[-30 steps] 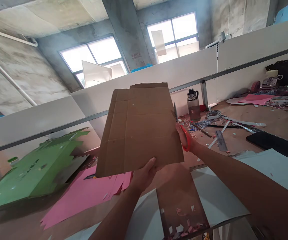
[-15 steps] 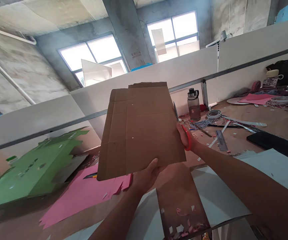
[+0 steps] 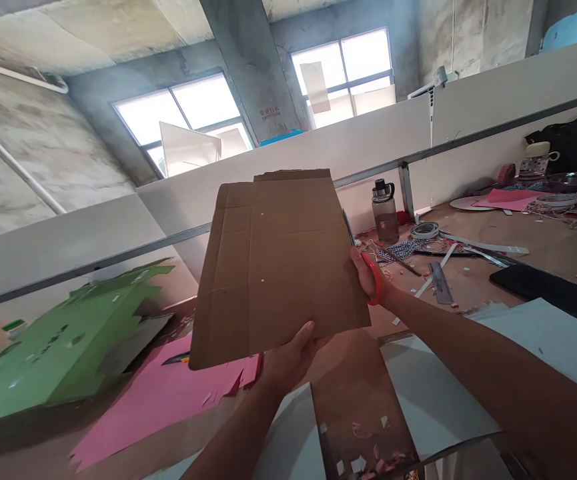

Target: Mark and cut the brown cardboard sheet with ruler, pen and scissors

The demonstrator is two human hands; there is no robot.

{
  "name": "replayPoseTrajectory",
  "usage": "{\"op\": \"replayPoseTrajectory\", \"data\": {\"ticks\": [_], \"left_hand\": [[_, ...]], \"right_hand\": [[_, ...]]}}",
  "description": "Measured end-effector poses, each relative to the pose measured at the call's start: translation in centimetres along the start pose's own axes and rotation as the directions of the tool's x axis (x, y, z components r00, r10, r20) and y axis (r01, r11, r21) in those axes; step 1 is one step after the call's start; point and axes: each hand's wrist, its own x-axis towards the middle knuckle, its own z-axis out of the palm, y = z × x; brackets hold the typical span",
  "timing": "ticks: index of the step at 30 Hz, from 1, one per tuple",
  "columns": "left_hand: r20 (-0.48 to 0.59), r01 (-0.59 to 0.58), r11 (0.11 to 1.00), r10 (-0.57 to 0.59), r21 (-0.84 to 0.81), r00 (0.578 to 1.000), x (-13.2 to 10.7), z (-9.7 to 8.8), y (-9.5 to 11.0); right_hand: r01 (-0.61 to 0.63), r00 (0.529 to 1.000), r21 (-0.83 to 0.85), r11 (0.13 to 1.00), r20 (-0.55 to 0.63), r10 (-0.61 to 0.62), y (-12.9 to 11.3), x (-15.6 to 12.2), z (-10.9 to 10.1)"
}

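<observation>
A flat brown cardboard sheet [image 3: 278, 267] with fold creases is held up in front of me, above the table. My left hand [image 3: 288, 357] grips its lower edge, thumb on the front face. My right hand [image 3: 368, 273] holds red-handled scissors [image 3: 374, 279] at the sheet's right edge; the blade tip shows just above the hand, and most of the hand is hidden behind the cardboard.
A green cardboard box [image 3: 63, 347] lies at the left, with pink paper [image 3: 168, 393] beside it. White sheets [image 3: 468, 373] and paper scraps lie below my arms. A water bottle [image 3: 384, 212], tape rolls, a ruler [image 3: 438, 280] and a black tablet [image 3: 548, 290] sit at the right. A white partition [image 3: 368, 143] backs the table.
The cardboard has sunk slightly and tilted a little, and both hands shifted with it. The grips are the same.
</observation>
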Motion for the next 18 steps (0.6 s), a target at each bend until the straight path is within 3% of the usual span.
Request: {"op": "replayPoseTrajectory", "data": {"ticks": [8,18], "left_hand": [[0.044,0.076,0.997,-0.077,0.029,0.996,-0.1,-0.1,0.1],[0.062,0.129,0.990,-0.132,0.058,0.989,-0.3,-0.4,-0.6]], "right_hand": [[-0.129,0.990,0.131,0.983,0.068,0.121,-0.4,0.5,-0.2],[-0.045,0.999,0.079,0.996,0.019,0.044,-0.2,1.1,-0.8]]}}
